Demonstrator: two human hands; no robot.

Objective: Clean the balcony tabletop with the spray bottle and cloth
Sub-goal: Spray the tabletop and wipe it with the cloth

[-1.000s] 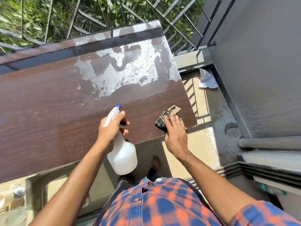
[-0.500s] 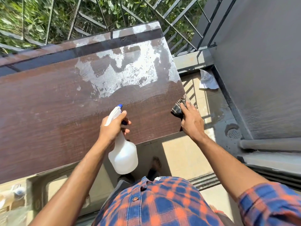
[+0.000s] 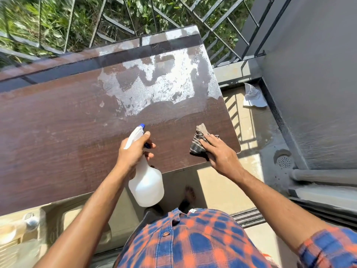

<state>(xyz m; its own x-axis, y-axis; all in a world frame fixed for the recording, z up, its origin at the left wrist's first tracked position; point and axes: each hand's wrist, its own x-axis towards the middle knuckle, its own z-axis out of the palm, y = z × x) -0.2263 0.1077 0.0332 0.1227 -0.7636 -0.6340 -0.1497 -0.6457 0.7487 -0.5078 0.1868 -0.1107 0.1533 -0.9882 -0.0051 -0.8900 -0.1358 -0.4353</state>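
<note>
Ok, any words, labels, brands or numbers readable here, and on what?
None readable.
The spray bottle in the left hand is plain white, no label visible.
The cloth under the right hand shows only checks.
The white scrap on the floor shows grey stripes, no letters.

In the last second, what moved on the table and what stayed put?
The right hand slid the cloth out to the tabletop's right edge, then wiped it back left and nearer, ending about where it started. Nothing was picked up or let go. The left hand holds the bottle in the same spot over the near edge; the whitish patch looks unchanged.
</note>
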